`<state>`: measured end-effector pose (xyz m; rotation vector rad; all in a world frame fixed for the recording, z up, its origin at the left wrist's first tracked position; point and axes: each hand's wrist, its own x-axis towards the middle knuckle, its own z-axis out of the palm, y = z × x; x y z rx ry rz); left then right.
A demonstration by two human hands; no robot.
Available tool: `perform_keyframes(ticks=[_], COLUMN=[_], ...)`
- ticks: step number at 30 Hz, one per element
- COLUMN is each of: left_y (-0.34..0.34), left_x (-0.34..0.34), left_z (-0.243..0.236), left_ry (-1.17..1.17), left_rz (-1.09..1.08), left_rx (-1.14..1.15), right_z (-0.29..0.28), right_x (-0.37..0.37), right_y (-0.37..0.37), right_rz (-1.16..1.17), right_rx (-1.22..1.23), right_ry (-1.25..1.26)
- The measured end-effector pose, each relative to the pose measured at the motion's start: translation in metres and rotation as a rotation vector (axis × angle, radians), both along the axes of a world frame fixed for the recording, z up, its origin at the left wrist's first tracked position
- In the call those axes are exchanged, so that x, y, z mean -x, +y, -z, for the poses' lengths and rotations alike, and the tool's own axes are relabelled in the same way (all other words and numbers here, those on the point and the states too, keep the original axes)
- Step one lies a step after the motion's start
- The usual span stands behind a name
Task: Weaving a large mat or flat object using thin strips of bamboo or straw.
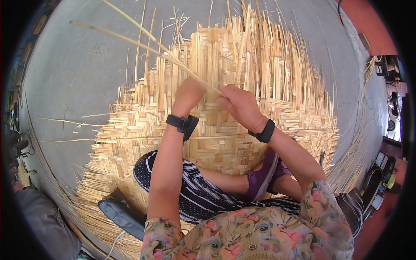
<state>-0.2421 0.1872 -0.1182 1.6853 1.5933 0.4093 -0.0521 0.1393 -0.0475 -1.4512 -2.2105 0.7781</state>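
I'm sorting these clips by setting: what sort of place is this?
Probably an informal weaving workspace: a big woven mat with ragged edges lies on a grey floor, and long loose strips lie to its right.

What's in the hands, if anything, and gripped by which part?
Long straw strips, pinched by the right hand near their lower end. Left hand is blurred beside them; its grip can't be told.
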Motion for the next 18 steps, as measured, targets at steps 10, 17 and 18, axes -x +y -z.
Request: perform_keyframes(ticks=[10,17,18], left_y=[-0.002,-0.011,-0.012], left_x=[-0.004,-0.010,-0.011], left_z=[0.013,0.007,0.007], left_ry=[-0.073,0.100,0.110], left_rz=[-0.153,-0.108,-0.090], left_rx=[-0.040,-0.262,-0.249], right_z=[-0.002,-0.004,-0.005], right_x=[0.010,0.014,0.014], right_y=[-0.004,-0.007,-0.008], right_rz=[-0.220,-0.137,-0.154], right_rx=[-0.167,-0.233,-0.244], right_ry=[-0.232,-0.250,-0.280])
